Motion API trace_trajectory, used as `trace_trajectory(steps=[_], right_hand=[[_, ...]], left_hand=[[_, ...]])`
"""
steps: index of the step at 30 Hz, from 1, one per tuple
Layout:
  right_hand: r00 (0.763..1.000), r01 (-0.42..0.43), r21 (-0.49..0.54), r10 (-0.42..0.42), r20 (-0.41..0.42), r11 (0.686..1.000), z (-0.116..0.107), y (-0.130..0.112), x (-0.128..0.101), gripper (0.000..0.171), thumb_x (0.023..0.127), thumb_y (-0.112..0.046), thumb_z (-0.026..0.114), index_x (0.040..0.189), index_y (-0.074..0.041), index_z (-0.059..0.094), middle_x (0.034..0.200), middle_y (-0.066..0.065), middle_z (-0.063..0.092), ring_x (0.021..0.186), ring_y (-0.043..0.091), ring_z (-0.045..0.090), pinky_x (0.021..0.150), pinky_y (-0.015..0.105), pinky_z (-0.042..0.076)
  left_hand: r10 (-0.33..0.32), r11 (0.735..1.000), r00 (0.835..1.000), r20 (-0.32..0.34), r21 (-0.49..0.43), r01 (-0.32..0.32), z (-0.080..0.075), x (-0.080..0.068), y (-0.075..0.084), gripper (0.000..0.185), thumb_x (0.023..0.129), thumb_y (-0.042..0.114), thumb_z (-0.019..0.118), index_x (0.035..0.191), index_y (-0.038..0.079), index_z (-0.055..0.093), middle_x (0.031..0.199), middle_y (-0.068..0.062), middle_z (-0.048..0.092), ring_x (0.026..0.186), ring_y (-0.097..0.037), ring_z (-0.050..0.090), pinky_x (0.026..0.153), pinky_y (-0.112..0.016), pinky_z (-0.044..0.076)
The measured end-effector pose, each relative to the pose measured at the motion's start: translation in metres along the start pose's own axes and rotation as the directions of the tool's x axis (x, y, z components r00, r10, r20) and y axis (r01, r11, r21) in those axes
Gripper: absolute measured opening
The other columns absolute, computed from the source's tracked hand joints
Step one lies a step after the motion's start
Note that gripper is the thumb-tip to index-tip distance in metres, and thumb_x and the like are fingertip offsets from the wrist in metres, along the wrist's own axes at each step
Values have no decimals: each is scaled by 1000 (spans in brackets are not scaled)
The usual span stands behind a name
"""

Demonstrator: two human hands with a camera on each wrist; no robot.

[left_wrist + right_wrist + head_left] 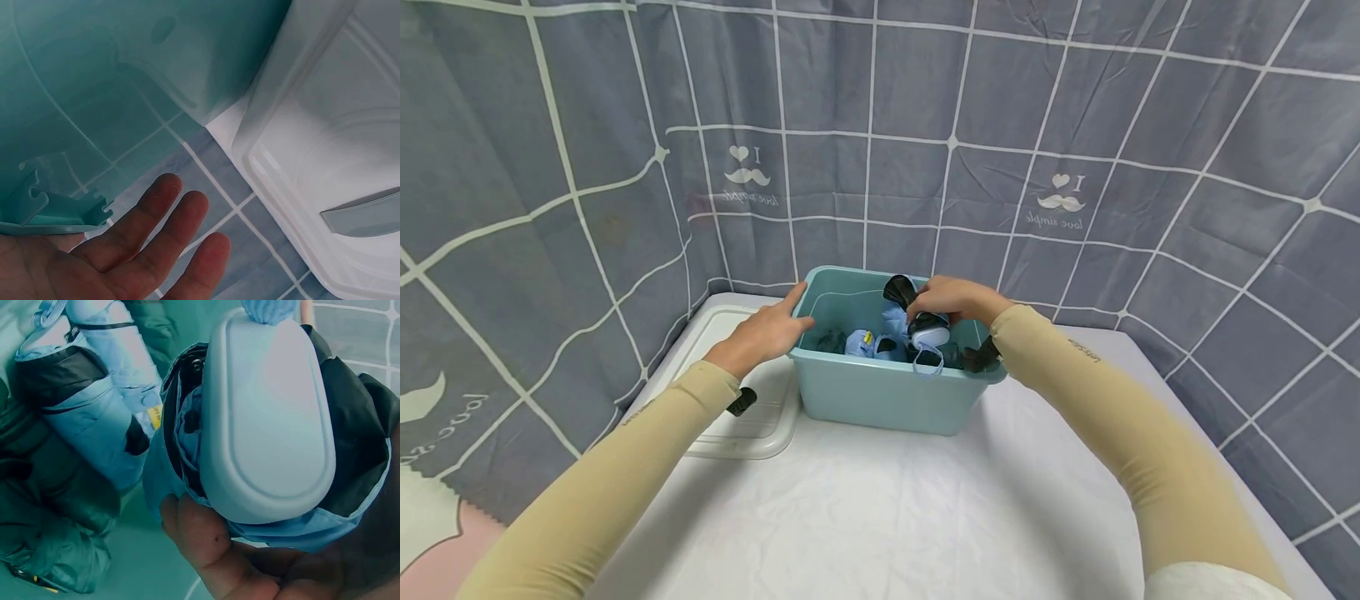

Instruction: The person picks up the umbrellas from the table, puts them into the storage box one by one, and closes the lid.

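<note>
Teal bin (880,400) looks like smooth, semi-glossy plastic. Folded umbrella (187,456) is soft matt cloth with a smooth grey plastic handle (269,419). Wrinkly white cloth tabletop (880,517).

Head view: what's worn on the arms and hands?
Both arms wear snug beige sleeves to the wrists, each with small dark lettering. A black device sits under each wrist. The left hand and right hand are bare: no gloves or rings visible.

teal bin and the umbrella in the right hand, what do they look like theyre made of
Teal bin: looks like moulded plastic, smooth and slightly glossy, with ribs under its rim. Umbrella: hard, matte pale-grey plastic handle; canopy seems thin blue and black woven fabric, creased in folds.
</note>
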State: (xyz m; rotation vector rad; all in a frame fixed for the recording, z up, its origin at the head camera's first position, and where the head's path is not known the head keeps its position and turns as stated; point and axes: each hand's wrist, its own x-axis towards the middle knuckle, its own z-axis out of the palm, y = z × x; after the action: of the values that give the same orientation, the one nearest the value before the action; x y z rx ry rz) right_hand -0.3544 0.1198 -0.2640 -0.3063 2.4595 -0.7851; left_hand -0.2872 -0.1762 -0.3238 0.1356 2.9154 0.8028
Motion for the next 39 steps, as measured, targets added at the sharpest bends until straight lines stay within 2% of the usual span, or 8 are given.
trace_trajectory(steps=[5,13,20,26,32,35,39], right_hand=[[999,-30,-2,30,28,1000,6,-1,9,36,91,-26,68,117,-2,64,111,12,59,83,19,60,69,33,56],[995,-53,-8,53,89,999,12,-9,14,47,94,-26,65,134,-3,55,132,16,55,81,19,64,70,35,59],[982,-87,-8,88,165,996,17,-14,20,43,98,-25,62,135,-3,56,135,17,55,78,19,67,71,37,60],[966,-103,-95,123,228,990,17,-17,21,51,99,-30,64,139,0,53,130,19,62,78,18,70,80,38,60],[953,-58,-221,120,279,973,19,-20,16,52,101,-27,61,143,2,52,128,20,67,105,22,72,91,34,58],[951,-41,-218,105,291,975,18,-21,11,50,102,-24,59,143,3,52,129,21,66,117,28,68,94,36,57],[959,-13,-208,71,275,978,12,-19,3,49,103,-24,57,145,1,50,131,22,64,121,31,65,93,39,57]], left_hand=[[-1,1000,1000,7,-4,1,0,1,0,76,101,45,37,162,35,-7,159,-26,35,138,-47,45,102,-66,40],[-1,1000,1000,7,0,1,-1,0,1,77,101,48,36,162,35,-8,160,-25,32,139,-47,43,103,-68,39],[-10,1000,1000,11,0,10,-1,-1,2,77,101,49,36,162,35,-8,161,-25,32,139,-48,43,103,-67,39],[-8,1000,1000,3,10,8,0,-1,3,77,100,49,36,162,35,-7,159,-25,35,138,-47,45,102,-66,41],[11,1000,1000,-9,14,-11,1,-1,1,77,100,47,37,163,33,-5,157,-25,38,137,-46,46,102,-66,40],[13,1000,1000,-9,14,-13,0,-1,1,77,100,48,36,163,33,-6,158,-25,36,138,-47,45,102,-67,40],[13,1000,1000,-4,16,-13,0,-1,1,77,101,48,36,162,34,-8,158,-25,36,138,-47,45,100,-67,41]])
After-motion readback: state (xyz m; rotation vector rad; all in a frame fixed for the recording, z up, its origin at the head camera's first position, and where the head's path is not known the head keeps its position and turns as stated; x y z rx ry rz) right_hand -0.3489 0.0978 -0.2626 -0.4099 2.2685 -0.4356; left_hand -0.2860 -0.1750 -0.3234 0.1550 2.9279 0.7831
